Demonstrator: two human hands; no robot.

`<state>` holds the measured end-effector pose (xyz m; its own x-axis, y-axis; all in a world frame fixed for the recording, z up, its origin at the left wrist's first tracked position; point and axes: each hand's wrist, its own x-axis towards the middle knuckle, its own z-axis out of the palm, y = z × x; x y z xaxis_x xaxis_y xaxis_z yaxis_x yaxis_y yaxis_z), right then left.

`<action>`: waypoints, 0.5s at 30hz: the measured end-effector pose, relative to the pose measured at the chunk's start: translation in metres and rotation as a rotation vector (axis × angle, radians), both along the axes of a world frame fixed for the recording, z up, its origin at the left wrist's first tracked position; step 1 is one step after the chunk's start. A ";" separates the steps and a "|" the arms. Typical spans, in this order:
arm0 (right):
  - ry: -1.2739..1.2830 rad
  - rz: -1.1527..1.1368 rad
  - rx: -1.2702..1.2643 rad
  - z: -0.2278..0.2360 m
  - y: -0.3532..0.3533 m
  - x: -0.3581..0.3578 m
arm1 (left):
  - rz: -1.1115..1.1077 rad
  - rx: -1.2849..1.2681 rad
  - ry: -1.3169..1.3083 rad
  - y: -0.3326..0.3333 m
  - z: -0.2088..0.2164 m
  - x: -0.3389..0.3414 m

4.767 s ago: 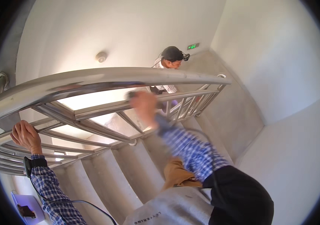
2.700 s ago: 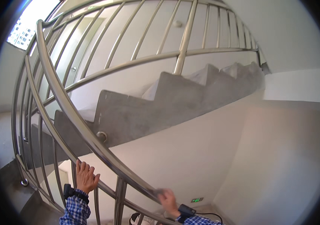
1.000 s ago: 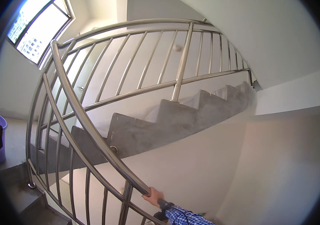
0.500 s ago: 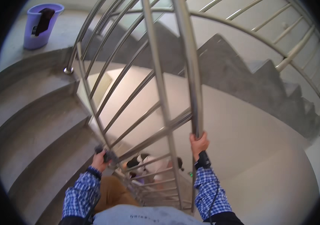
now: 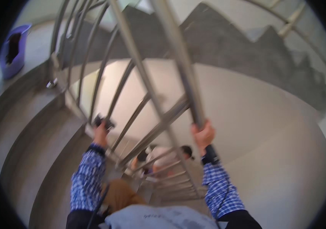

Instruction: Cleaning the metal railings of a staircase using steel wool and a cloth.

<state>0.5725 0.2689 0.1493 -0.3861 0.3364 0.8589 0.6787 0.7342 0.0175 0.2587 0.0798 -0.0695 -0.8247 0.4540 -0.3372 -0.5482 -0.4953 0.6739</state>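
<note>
My right hand point(image 5: 203, 134) is wrapped round the thick metal handrail point(image 5: 184, 63) of a spiral stair railing. My left hand point(image 5: 100, 134) is closed on a small dark grey crumpled cloth point(image 5: 104, 122), blurred by motion. It is up against the thin railing bars point(image 5: 101, 70), near the lower edge rail point(image 5: 76, 108). Whether the cloth is wrapped around a bar I cannot tell.
Grey concrete steps point(image 5: 29, 131) curve down on my left. A purple bucket point(image 5: 17, 63) with a dark cloth over its rim stands on the landing. More stairs point(image 5: 231, 47) rise beyond the railing. Below, through the bars, a person point(image 5: 165, 156) in a light top is bent over.
My left hand has moved up and forward along the railing with the cloth. The right hand keeps its hold on the handrail. The view has shifted, so the bucket sits further left.
</note>
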 end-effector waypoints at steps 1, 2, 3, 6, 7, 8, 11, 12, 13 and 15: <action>0.015 0.018 -0.083 0.009 -0.008 -0.006 | 0.019 -0.001 -0.042 0.001 -0.006 0.008; 0.037 0.072 -0.019 0.009 -0.006 -0.013 | 0.014 0.034 -0.099 -0.006 -0.027 0.012; 0.031 0.034 -0.018 0.007 0.005 -0.012 | 0.017 0.036 -0.140 -0.009 -0.024 0.027; -0.018 0.055 0.021 0.012 -0.006 -0.022 | -0.019 -0.003 -0.293 -0.031 -0.077 0.050; -0.009 0.043 -0.047 0.013 -0.009 -0.024 | -0.017 -0.070 -0.350 -0.037 -0.084 0.056; -0.009 0.044 -0.077 0.012 -0.009 -0.024 | -0.018 -0.131 -0.403 -0.042 -0.090 0.059; 0.012 0.051 -0.047 0.005 -0.006 -0.018 | 0.041 -0.238 -0.290 -0.043 -0.073 0.050; 0.021 0.064 -0.066 0.004 -0.013 -0.026 | 0.115 -0.214 -0.116 -0.050 -0.084 0.028; 0.022 0.047 -0.072 0.005 -0.016 -0.024 | 0.175 -0.201 0.105 -0.042 -0.073 0.008; 0.006 -0.023 -0.092 0.005 -0.017 -0.019 | 0.202 -0.081 0.367 -0.019 0.001 -0.015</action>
